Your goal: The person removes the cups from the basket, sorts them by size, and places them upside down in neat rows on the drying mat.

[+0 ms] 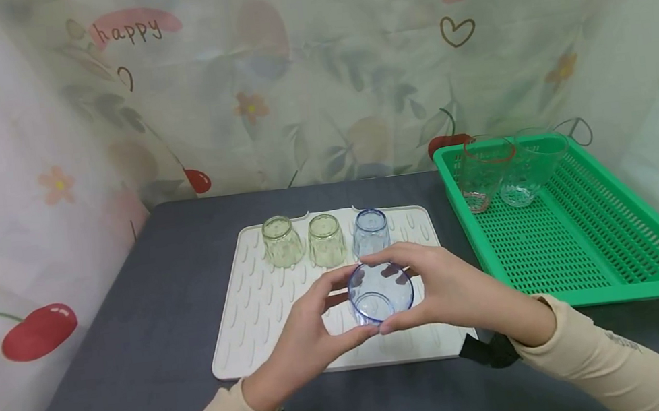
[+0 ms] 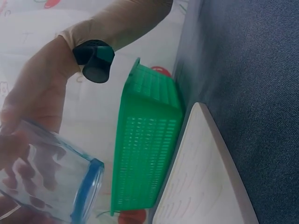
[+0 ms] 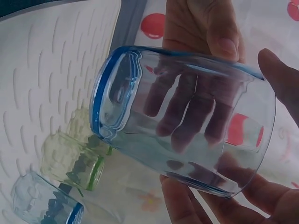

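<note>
Both of my hands hold one clear blue glass point(image 1: 383, 289) above the front of a white drying mat point(image 1: 259, 335). Its mouth faces up toward the head camera. My left hand point(image 1: 302, 327) curls round its left side and my right hand point(image 1: 444, 280) round its right, with the thumbs close together at the near side. In the right wrist view, the glass's thick blue base point(image 3: 99, 93) points left, and the left hand's fingers show through the wall. Behind the held glass, two green glasses point(image 1: 282, 243) point(image 1: 326, 243) and a blue glass point(image 1: 371, 229) stand upside down in a row on the mat.
A green plastic basket point(image 1: 650, 287) stands right of the mat. Inside its back left corner are a red-rimmed clear glass point(image 1: 478, 175) and another clear glass point(image 1: 535, 165). Dark cloth point(image 1: 137, 336) covers the table, and a printed curtain point(image 1: 313, 65) hangs behind it.
</note>
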The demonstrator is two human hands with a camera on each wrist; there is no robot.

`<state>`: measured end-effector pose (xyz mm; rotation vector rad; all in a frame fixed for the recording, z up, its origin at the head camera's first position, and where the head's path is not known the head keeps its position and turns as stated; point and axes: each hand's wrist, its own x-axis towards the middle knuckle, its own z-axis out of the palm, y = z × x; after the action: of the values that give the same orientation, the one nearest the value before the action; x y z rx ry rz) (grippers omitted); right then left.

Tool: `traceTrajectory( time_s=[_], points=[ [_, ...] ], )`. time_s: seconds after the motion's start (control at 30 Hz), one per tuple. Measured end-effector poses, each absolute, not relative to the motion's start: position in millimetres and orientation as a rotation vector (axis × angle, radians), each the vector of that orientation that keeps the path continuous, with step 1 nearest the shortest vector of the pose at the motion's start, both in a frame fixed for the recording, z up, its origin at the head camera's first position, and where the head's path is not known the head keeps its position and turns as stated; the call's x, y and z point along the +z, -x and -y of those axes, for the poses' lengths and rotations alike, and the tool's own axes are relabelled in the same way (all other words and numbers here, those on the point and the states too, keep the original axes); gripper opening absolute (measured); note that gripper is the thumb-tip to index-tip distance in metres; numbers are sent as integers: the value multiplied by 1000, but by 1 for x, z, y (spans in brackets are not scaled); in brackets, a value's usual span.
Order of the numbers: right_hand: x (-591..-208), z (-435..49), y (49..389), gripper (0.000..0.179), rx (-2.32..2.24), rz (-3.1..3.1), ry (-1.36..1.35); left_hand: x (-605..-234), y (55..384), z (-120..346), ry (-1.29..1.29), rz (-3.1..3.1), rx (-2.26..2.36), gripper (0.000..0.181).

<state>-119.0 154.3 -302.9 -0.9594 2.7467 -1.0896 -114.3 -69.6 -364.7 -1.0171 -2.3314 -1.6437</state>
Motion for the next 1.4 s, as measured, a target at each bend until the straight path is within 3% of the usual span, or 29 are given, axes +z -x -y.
traceTrajectory(
  time_s=[0.7,1.4],
  points=[
    [-305,-158,113,80,-1392,-2650,1122,-359,116,82,1106,2050,-1722,76],
    [-329,-153,119,72,-1429,-2496,939,-356,115,83,1190,1910,-1744,75]
  ],
)
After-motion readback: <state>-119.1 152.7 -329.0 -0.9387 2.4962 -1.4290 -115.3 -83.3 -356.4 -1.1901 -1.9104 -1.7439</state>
